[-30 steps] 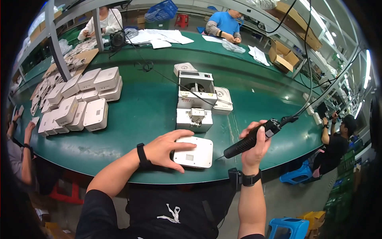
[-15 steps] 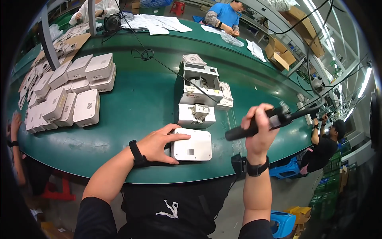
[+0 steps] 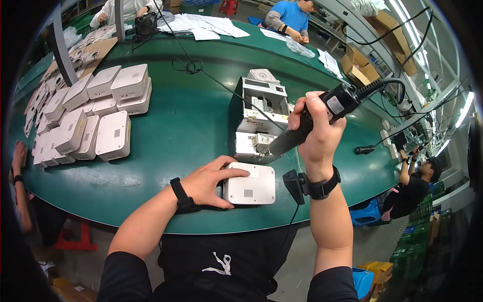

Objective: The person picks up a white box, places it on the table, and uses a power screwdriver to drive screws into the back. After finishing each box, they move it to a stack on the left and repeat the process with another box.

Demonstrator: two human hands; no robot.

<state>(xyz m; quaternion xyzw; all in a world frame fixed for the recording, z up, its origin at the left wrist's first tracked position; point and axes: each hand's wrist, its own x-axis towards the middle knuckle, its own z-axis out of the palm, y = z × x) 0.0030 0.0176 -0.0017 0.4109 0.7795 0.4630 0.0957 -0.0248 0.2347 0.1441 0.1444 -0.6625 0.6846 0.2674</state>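
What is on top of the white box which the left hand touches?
Vent slots and the index finger of the left hand; what that finger covers cannot be seen.

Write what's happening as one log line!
left hand: holding white box | right hand: gripping black corded tool | tool: pointing toward grey machine

Factory workshop, assembly-line type. Long green table (image 3: 166, 136) with repeat units: stacked white plastic casings (image 3: 113, 133) on the left. Black corded handheld driver (image 3: 324, 110) and a small box-shaped bench machine (image 3: 259, 108) = production tools. Several workers at their places: person in blue top (image 3: 292, 17) across, person in white (image 3: 128, 10) at far left, person in black (image 3: 417, 176) at right. Grey metal frame (image 3: 61, 50) above the table, tube lights (image 3: 465, 109) overhead. Also open cardboard box (image 3: 358, 65), stacked green crates (image 3: 415, 256), blue plastic stool (image 3: 366, 214).
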